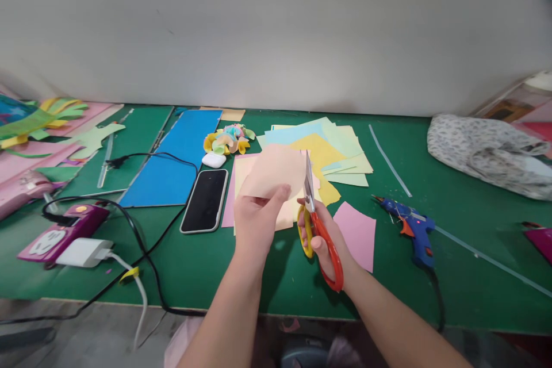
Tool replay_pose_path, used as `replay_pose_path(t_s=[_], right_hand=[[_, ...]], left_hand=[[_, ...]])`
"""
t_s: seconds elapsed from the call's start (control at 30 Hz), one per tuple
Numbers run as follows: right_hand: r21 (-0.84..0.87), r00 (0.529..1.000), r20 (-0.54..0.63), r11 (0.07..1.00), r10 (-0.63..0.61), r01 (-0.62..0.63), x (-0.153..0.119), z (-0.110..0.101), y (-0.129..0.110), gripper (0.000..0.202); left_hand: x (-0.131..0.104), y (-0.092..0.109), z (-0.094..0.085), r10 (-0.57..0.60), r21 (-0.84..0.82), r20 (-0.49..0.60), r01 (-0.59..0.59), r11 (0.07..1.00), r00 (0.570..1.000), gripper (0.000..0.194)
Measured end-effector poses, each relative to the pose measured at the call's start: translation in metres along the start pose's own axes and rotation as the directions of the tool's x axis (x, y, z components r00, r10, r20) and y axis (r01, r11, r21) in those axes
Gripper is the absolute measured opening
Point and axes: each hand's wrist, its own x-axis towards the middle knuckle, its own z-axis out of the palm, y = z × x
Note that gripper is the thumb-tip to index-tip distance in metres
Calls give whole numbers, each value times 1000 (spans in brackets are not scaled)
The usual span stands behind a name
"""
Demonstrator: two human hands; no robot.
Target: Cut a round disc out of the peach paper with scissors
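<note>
My left hand (260,215) pinches a peach sheet of paper (276,168) by its near edge, thumb on top. In my right hand (330,233) is a pair of scissors (311,198) with one red and one yellow handle, fingers through the loops. The blades point away from me and lie along the right edge of the peach sheet; whether they touch it I cannot tell. Beneath, a pile of coloured sheets (345,155) in yellow, blue and pale green spreads over the green table (276,293). A pink piece of paper (357,236) lies beside my right hand.
A blue glue gun (409,224) with a glue stick lies to the right, near a patterned cloth (474,149). Leftward are a phone (204,201), a white case (214,160), paper flowers (228,139), a blue board (172,161), and a purple power strip (64,233) with trailing cables.
</note>
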Motion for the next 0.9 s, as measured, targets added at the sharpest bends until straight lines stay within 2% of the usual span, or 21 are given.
replay_pose_path(t_s=[0.17, 0.37, 0.57, 0.77, 0.9], right_hand=[[10, 1000, 6, 1000, 17, -17, -1, 1, -3, 106], [8, 1000, 8, 1000, 6, -6, -1, 1, -4, 100], [25, 998, 25, 998, 55, -56, 0, 0, -5, 104], [-40, 999, 27, 999, 23, -22, 0, -1, -6, 100], [-65, 999, 44, 997, -27, 30, 0, -1, 4, 92]], left_hand=[[5, -3, -2, 50, -18, -21, -51, 999, 999, 39], [9, -5, -5, 86, -64, -77, -91, 994, 993, 42], [9, 0, -8, 119, -93, -53, -124, 988, 991, 45], [14, -4, -11, 170, -120, -94, -180, 976, 981, 43], [12, -9, -7, 160, -147, -89, -172, 974, 983, 43]])
